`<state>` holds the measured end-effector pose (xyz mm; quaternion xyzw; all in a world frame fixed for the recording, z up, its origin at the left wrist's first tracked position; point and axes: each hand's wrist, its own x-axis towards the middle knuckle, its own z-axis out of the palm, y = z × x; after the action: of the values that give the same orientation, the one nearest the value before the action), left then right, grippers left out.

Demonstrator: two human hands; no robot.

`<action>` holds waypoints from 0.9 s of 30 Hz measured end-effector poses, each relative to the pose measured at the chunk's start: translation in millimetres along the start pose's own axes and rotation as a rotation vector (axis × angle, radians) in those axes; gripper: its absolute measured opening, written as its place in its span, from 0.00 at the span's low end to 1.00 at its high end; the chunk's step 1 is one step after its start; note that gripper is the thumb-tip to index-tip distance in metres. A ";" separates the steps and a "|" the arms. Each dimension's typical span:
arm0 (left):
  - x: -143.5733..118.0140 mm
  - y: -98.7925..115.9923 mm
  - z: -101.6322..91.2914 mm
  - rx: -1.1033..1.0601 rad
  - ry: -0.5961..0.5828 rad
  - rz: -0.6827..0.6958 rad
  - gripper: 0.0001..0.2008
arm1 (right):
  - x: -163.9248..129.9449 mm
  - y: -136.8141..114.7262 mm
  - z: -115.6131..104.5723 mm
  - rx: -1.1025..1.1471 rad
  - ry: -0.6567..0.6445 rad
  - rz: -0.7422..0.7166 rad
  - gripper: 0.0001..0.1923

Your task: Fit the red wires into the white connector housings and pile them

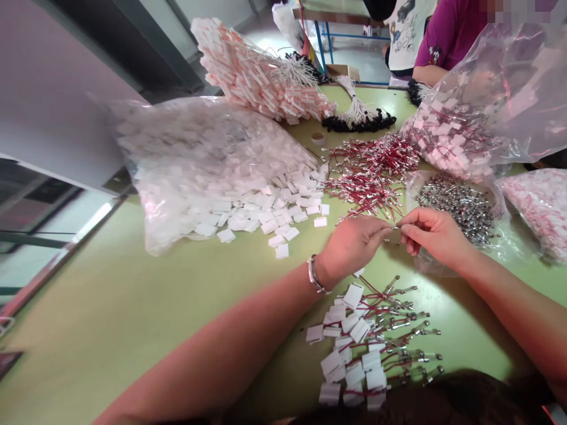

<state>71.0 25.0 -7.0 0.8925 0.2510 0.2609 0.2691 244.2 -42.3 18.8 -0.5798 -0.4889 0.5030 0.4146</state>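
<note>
My left hand and my right hand meet over the green table, fingertips pinched together on one small metal part between them. A silver bracelet is on my left wrist. Just beyond my hands lies a pile of red wires with metal terminals. Under my right hand a clear bag of small grey metal parts lies open. Below my hands sits a row of finished pieces: red wires with white plastic housings and metal ends.
A large clear bag spills white plastic housings on the left. White-and-red bundled pieces and black-ended white wires lie at the back. More bags stand on the right. A person in a purple shirt sits opposite.
</note>
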 end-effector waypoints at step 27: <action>25.6 -14.8 -21.7 -0.316 0.355 -0.154 0.04 | 20.9 10.3 -75.0 -1.553 0.102 -0.141 0.15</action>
<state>72.3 58.5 8.0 0.7579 0.3178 0.4281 0.3760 320.2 -22.8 16.3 -0.6938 -0.7169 -0.0378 -0.0569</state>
